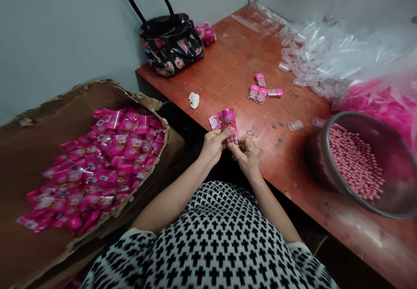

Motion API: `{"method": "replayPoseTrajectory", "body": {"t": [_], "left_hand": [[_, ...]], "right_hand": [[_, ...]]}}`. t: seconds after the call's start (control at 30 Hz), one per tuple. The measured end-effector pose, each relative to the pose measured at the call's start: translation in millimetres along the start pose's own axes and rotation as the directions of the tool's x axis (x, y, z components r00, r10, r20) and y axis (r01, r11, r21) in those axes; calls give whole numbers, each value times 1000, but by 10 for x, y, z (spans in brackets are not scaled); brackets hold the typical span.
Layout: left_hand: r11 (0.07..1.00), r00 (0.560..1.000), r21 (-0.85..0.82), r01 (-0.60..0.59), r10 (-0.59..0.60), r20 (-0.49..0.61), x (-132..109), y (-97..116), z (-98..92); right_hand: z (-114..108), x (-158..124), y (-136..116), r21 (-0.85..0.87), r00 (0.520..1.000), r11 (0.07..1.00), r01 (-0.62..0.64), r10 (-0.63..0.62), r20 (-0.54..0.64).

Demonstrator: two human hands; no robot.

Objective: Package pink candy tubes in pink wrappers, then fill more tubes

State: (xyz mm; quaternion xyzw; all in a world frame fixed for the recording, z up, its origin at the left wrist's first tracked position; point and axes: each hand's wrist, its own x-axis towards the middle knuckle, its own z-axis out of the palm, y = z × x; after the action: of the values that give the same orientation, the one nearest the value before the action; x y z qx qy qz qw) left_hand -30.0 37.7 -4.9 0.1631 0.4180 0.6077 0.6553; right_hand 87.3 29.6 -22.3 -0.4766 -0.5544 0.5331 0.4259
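Grey walls meet behind a worn reddish-brown table [228, 63] whose near edge runs diagonally from the far left corner toward the lower right. Just over that near edge, about midway along it, both hands meet on a pink printed packet [226, 121]. The left hand [213, 143] is curled, its thumb and fingers pinched on the packet's lower left part; the right hand [246, 152] is likewise curled, fingertips closed on the lower right part, where a small pellet-filled tube seems to sit inside the wrapper, though that is hard to make out. The packet stands nearly upright above the fingers. Further in from the edge lie three small capped tubes of pink pellets [260, 91], close together, and a crumpled white scrap [194, 100] lies nearer the edge to their left. At the far left corner sits a dark floral handbag [171, 46] with a few more pink packets [206, 33] just beside it. Along the right side a heap of clear empty tubes [312, 59] spreads under clear plastic, next to a bag of pink caps [381, 102]. Near the right end of the near edge stands a metal bowl [395, 163] holding pink pellets [353, 163]. Left of the table, lower down, an open cardboard box [39, 119] is filled with finished pink packets [97, 163].
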Motion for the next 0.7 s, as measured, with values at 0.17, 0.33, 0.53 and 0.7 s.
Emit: {"method": "replayPoseTrajectory", "body": {"t": [0.17, 0.33, 0.53, 0.7], "left_hand": [[997, 990, 58, 56, -63, 128, 10, 24, -75], [984, 991, 175, 39, -61, 119, -30, 53, -102], [987, 989, 123, 103, -116, 97, -121, 16, -63], [966, 943, 80, 246, -258, 211, -165, -26, -150]], "right_hand": [[21, 17, 21, 359, 986, 918, -166, 150, 72], [41, 3, -5, 309, 996, 947, -85, 85, 15], [-20, 51, 13, 310, 997, 947, -81, 72, 38], [-80, 179, 20, 279, 989, 957, -76, 37, 143]]}}
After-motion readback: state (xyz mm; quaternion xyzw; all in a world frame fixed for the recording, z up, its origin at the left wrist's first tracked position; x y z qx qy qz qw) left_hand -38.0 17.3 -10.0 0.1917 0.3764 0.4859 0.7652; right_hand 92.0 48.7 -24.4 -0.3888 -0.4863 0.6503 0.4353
